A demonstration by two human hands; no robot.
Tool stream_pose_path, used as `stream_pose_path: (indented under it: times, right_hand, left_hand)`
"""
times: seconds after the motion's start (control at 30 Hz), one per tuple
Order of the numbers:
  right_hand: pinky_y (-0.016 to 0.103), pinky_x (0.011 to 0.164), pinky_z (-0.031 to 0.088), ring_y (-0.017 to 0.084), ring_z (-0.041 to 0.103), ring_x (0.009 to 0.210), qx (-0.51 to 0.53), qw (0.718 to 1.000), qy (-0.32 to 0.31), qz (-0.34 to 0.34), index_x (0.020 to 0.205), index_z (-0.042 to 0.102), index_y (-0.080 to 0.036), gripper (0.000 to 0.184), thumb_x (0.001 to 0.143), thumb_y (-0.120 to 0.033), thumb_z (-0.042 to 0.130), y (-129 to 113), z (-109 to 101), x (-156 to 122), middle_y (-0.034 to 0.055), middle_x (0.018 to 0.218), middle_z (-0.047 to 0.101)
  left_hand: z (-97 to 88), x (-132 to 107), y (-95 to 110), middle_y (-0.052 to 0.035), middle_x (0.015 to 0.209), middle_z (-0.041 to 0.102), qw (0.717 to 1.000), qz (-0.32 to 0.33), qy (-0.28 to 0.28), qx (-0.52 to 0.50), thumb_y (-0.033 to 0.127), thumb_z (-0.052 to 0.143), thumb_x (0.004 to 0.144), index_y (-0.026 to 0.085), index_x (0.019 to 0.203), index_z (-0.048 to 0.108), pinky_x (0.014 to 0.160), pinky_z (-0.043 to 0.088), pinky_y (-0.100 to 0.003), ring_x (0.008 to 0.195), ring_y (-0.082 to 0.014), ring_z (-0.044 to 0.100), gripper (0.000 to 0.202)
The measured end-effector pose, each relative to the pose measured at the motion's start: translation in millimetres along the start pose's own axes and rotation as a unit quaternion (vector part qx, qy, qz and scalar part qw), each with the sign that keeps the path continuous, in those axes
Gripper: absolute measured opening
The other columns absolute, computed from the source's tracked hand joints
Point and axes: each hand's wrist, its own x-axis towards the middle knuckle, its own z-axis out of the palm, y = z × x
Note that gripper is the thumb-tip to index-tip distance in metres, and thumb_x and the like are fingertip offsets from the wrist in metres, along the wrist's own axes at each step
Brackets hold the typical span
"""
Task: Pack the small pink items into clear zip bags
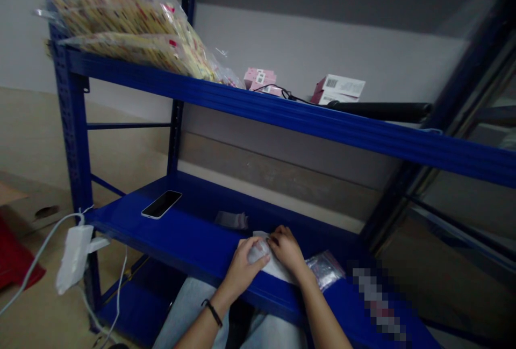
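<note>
My left hand (243, 261) is curled around a small translucent plastic bag (258, 250), thumb on the near side. Under and beside it lies a white sheet (278, 269) on the blue shelf (181, 241). My right hand (287, 248) rests over the sheet's right side, its fingers bent inward and close to the bag; what its fingertips pinch, if anything, is hidden. Just right of my right wrist is a shiny clear packet (325, 269). Behind my hands lie some flat clear bags (231, 220).
A phone (162, 204) lies on the shelf's left part. A white power strip (74, 257) with cables hangs at the left post. The upper shelf (226, 104) holds bulky plastic-wrapped bundles (121, 21), pink boxes (261, 78), white boxes (342, 86) and a black tube (382, 111).
</note>
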Motion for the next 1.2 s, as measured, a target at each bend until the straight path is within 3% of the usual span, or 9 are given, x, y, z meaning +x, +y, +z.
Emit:
stream_pose_path:
  times: [0.27, 0.37, 0.5, 0.67, 0.77, 0.9, 1.07, 1.2]
  right_hand:
    - [0.029, 0.088, 0.041, 0.021, 0.057, 0.094, 0.052, 0.999, 0.000, -0.008, 0.076, 0.072, -0.017, 0.021, 0.083, -0.014, 0.052, -5, 3, 17, 0.0095, 0.093, 0.065]
    - [0.029, 0.085, 0.044, 0.020, 0.059, 0.092, 0.130, 0.991, 0.031, -0.009, 0.080, 0.071, -0.017, 0.022, 0.086, -0.019, 0.051, -11, -14, 18, 0.0080, 0.096, 0.065]
    - [0.028, 0.073, 0.046, 0.018, 0.060, 0.082, 0.307, 0.951, 0.029, -0.028, 0.077, 0.071, -0.018, 0.026, 0.090, -0.032, 0.054, -30, -40, 10, 0.0062, 0.095, 0.063]
    - [0.029, 0.080, 0.045, 0.018, 0.060, 0.088, 0.281, 0.956, -0.005, -0.086, 0.083, 0.072, -0.020, 0.024, 0.091, -0.023, 0.050, -53, -61, -8, 0.0047, 0.096, 0.061]
    - [0.030, 0.087, 0.045, 0.018, 0.059, 0.097, 0.269, 0.956, -0.016, -0.112, 0.095, 0.072, -0.023, 0.024, 0.086, -0.014, 0.051, -59, -68, -26, 0.0045, 0.104, 0.060]
    - [0.032, 0.096, 0.043, 0.020, 0.056, 0.109, 0.251, 0.957, -0.017, -0.143, 0.107, 0.068, -0.026, 0.028, 0.089, -0.014, 0.050, -64, -71, -57, 0.0057, 0.114, 0.059]
    - [0.029, 0.092, 0.046, 0.019, 0.060, 0.102, 0.270, 0.955, -0.009, -0.121, 0.099, 0.068, -0.025, 0.019, 0.096, -0.023, 0.049, -73, -64, -92, 0.0053, 0.106, 0.063]
    - [0.026, 0.092, 0.048, 0.018, 0.062, 0.104, 0.281, 0.949, -0.029, -0.138, 0.105, 0.068, -0.027, 0.022, 0.097, -0.022, 0.048, -81, -52, -108, 0.0055, 0.112, 0.064]
  left_hand:
    - [-2.9, 2, -4, -0.0079, 0.109, 0.062, 1.000, -0.014, 0.002, -0.022, 0.034, 0.072, 0.079, 0.022, 0.118, 0.065, 0.099, 0.041, -0.037, 0.106, -0.0265, 0.057, 0.041]
    - [-2.2, 2, -3, -0.0085, 0.111, 0.062, 0.999, -0.023, 0.010, -0.021, 0.033, 0.072, 0.078, 0.021, 0.118, 0.065, 0.098, 0.042, -0.037, 0.106, -0.0266, 0.057, 0.042]
    - [0.1, 3, -5, -0.0092, 0.111, 0.063, 0.999, -0.030, 0.027, -0.022, 0.033, 0.073, 0.078, 0.021, 0.121, 0.063, 0.097, 0.042, -0.037, 0.106, -0.0267, 0.057, 0.046]
    - [0.8, 4, -10, -0.0095, 0.114, 0.064, 0.998, -0.015, 0.019, -0.052, 0.035, 0.074, 0.079, 0.021, 0.122, 0.063, 0.097, 0.041, -0.037, 0.109, -0.0273, 0.057, 0.047]
    - [-1.5, 3, -7, -0.0099, 0.117, 0.064, 0.989, -0.006, -0.032, -0.144, 0.038, 0.071, 0.083, 0.020, 0.119, 0.063, 0.096, 0.042, -0.035, 0.110, -0.0268, 0.057, 0.041]
    - [-7.9, 0, 6, -0.0085, 0.110, 0.066, 0.953, -0.037, -0.149, -0.261, 0.043, 0.069, 0.086, 0.019, 0.117, 0.062, 0.086, 0.044, -0.030, 0.103, -0.0239, 0.060, 0.040]
    - [-15.4, -10, 18, -0.0058, 0.100, 0.065, 0.936, -0.038, -0.250, -0.243, 0.048, 0.073, 0.082, 0.018, 0.115, 0.064, 0.082, 0.043, -0.029, 0.093, -0.0212, 0.060, 0.045]
    - [-25.3, -30, 16, -0.0070, 0.102, 0.064, 0.940, -0.005, -0.279, -0.197, 0.053, 0.072, 0.081, 0.018, 0.118, 0.062, 0.085, 0.044, -0.033, 0.095, -0.0232, 0.059, 0.051]
